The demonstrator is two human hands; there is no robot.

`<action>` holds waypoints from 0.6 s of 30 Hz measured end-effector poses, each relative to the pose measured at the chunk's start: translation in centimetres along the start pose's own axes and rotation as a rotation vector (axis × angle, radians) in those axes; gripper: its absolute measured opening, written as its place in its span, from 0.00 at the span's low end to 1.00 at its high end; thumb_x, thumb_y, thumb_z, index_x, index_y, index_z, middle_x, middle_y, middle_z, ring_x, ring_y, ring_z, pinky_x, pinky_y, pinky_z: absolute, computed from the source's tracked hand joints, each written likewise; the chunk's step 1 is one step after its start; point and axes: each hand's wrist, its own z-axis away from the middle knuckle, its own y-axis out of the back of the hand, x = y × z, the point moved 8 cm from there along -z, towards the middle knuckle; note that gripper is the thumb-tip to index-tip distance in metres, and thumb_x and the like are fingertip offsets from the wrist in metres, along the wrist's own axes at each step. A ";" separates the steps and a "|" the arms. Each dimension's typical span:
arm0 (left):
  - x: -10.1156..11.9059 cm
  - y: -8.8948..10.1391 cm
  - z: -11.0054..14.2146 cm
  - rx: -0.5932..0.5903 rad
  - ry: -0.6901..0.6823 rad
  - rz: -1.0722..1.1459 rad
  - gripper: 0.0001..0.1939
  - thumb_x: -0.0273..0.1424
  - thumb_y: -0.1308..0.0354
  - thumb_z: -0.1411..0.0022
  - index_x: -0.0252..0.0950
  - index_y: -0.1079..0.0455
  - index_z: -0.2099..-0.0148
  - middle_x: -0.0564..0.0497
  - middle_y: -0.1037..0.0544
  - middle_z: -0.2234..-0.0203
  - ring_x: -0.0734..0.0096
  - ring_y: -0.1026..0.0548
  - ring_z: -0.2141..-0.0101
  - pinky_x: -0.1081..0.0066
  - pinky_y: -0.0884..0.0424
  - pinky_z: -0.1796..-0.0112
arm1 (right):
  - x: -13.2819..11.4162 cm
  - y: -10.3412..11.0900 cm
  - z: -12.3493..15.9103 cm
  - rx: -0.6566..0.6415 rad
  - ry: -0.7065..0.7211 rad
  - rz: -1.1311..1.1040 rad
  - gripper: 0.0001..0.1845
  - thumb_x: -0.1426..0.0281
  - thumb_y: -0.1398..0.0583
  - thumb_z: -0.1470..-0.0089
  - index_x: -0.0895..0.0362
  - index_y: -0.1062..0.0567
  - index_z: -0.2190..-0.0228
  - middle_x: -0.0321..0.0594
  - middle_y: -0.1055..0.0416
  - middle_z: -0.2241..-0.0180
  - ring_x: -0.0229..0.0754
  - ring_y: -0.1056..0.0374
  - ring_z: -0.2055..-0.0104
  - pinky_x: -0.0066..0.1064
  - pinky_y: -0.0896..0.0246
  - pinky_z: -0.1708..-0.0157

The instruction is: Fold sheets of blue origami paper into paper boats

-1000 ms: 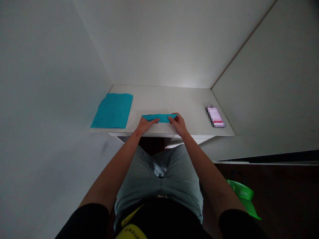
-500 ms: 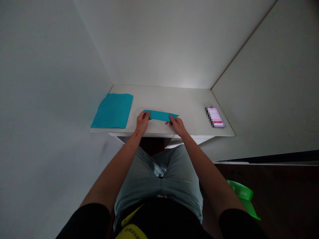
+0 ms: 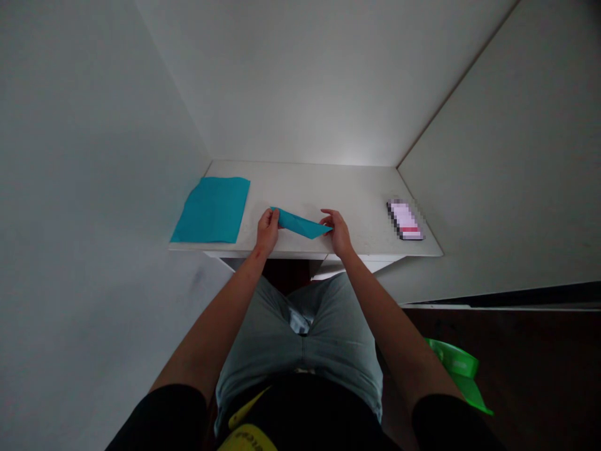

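Note:
A folded strip of turquoise paper (image 3: 300, 225) with a slanted, pointed right end is held just above the desk, near its front edge. My left hand (image 3: 268, 230) pinches its left end, thumb on top. Around the right tip, my right hand (image 3: 339, 233) has its fingers apart, the index finger stretched out over the desk. The tip overlaps these fingers in view; whether they touch it I cannot tell. To the left lies a larger turquoise paper sheet (image 3: 213, 210), flat on the desk.
The white desk (image 3: 323, 181) stands against walls at the back and both sides. On its right side lies a phone (image 3: 404, 220) with a blurred screen. A green visor-like thing (image 3: 457, 366) is low on the right, beside my right arm, over a dark floor.
My right hand has loosened its pinch and spread its fingers. The strip's right end has dropped toward me and turned, while my left hand keeps its hold.

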 end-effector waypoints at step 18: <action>0.8 1.1 0.3 0.168 -0.018 -0.104 0.24 0.55 0.40 0.28 0.40 0.31 0.66 0.56 0.33 0.75 0.71 0.33 0.73 0.73 0.33 0.73 | -0.9 -2.5 1.7 -0.270 0.029 0.299 0.29 0.39 0.28 0.49 0.52 0.21 0.74 0.33 0.29 0.75 0.39 0.38 0.72 0.33 0.43 0.69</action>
